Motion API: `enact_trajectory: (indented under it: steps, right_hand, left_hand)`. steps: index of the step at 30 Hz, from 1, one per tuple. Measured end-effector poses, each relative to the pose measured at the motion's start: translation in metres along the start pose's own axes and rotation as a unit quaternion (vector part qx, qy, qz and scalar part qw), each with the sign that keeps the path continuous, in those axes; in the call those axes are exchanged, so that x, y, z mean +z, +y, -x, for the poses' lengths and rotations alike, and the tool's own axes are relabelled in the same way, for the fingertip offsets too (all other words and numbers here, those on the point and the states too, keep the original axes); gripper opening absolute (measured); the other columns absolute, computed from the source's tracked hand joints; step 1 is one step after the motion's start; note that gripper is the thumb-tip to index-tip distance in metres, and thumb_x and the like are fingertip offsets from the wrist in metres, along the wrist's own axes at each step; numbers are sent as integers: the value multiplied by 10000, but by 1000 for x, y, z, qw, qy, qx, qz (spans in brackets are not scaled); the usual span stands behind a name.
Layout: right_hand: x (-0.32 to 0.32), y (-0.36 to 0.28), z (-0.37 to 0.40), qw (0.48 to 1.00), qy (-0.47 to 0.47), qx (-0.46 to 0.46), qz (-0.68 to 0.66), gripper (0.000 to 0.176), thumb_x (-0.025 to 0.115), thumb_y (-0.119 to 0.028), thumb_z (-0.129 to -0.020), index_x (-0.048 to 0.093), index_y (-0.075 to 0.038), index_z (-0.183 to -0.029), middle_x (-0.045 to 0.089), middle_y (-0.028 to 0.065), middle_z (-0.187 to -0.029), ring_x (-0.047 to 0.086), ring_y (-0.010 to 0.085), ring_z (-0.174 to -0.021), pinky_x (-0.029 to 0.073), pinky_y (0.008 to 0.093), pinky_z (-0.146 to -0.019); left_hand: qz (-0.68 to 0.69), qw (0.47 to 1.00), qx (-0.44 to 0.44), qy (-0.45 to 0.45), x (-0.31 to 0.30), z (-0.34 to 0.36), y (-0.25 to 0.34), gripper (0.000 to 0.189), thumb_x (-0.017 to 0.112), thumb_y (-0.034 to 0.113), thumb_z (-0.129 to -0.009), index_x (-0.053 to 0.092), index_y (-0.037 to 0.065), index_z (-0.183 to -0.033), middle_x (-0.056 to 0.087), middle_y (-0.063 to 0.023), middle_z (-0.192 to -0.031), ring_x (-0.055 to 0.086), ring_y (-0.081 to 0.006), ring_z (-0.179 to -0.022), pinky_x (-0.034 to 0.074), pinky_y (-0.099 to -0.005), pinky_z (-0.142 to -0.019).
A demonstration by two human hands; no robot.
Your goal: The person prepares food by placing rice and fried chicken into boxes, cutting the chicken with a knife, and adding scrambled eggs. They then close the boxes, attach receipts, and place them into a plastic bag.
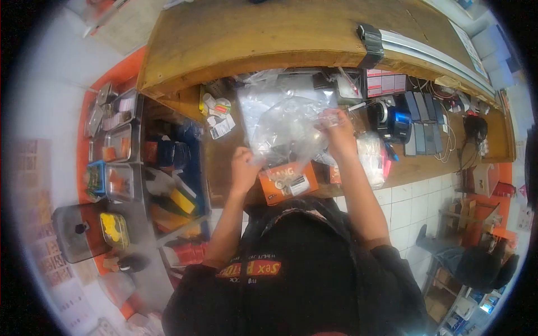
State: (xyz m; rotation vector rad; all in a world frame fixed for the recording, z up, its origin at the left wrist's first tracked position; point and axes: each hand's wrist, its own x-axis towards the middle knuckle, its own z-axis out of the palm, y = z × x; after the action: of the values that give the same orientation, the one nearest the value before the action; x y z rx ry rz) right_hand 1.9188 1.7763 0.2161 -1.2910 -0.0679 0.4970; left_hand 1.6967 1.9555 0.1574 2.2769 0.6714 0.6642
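A clear plastic bag (286,126) is stretched between my two hands over the wooden desk. My left hand (245,168) is closed on the bag's lower left edge. At the bag's upper right, my right hand (338,131) pinches its plastic with bent fingers. Below the bag, near my body, lies an orange box (280,193) with a white label, partly covered by the hanging plastic. White sheets or wrapping (252,103) lie behind the bag. What the bag contains, if anything, I cannot make out.
A raised wooden shelf (252,33) spans the back. Right of my right arm are a plastic-wrapped stack (370,159), a blue and black device (399,126) and dark flat items (424,123). Metal trays (120,143) stand at left. Another person (476,266) is at lower right.
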Motion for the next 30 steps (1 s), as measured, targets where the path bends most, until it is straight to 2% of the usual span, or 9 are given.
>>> enact_trajectory:
  steps: [5,8,11,15,17,18,23,27,30]
  right_hand:
    - [-39,3,-15,993,-81,30,75,191,569,34,-831,555,-22,-1013,608,86,-934,607,185,-859,508,302,-750]
    - [-24,-13,1,976,-68,174,-110,266,526,85,-787,540,-14,-1034,602,77,-910,603,190,-808,503,284,-717]
    - [-39,-4,-10,939,-184,244,-156,290,500,60,-800,513,6,-1084,596,97,-935,604,205,-811,494,260,-691]
    - [-46,15,-36,937,-214,256,-105,302,471,0,-844,490,21,-1145,566,72,-862,560,171,-722,491,288,-681]
    - [-22,0,-26,968,-136,208,-38,289,460,-14,-857,495,19,-1142,552,51,-817,536,152,-685,484,291,-659]
    - [1,-22,-11,964,-112,223,-90,271,477,-8,-854,495,17,-1123,540,35,-788,509,135,-653,476,295,-650]
    - [-9,-11,-8,925,-222,272,-142,265,563,-5,-833,498,-12,-1090,550,44,-793,522,143,-676,468,315,-663]
    - [-1,-2,2,948,-235,120,178,319,651,1,-752,521,-51,-1038,565,66,-795,551,226,-722,474,366,-715]
    - [1,34,-3,862,-14,-235,449,266,662,11,-682,541,-37,-914,590,137,-813,565,340,-749,452,399,-688]
  left_hand:
    - [290,921,-261,24,-21,6,-22,173,527,-26,-812,652,2,-929,648,-110,-904,642,-247,-839,500,-310,-765]
    - [653,632,-413,58,-26,4,-50,315,474,-43,-857,499,-16,-1170,597,-163,-1107,626,-250,-907,529,-361,-807]
    - [757,503,-416,-22,-45,-8,-57,310,490,-64,-834,527,-2,-1136,612,-144,-1059,620,-252,-930,514,-347,-811]
    - [709,611,-351,-10,-75,-20,-13,365,551,-8,-817,525,0,-1181,604,-107,-1049,602,-235,-935,498,-337,-809]
    - [317,898,-258,-162,-77,-15,-3,364,627,66,-819,551,10,-1171,610,-101,-1038,596,-211,-935,483,-317,-805]
    - [244,921,-270,-138,-60,-7,-26,360,676,97,-807,567,-9,-1133,615,-105,-1025,586,-202,-950,470,-314,-823]
    - [532,760,-373,12,-43,4,-71,165,565,26,-866,590,3,-1028,629,-111,-1016,595,-201,-980,493,-328,-839]
    - [697,606,-380,57,-71,-1,-57,186,538,13,-853,570,-4,-1035,617,-116,-1003,602,-232,-959,500,-355,-813]
    - [452,841,-290,64,-78,5,-19,309,625,32,-796,530,18,-1089,580,-84,-1031,573,-191,-957,483,-330,-837]
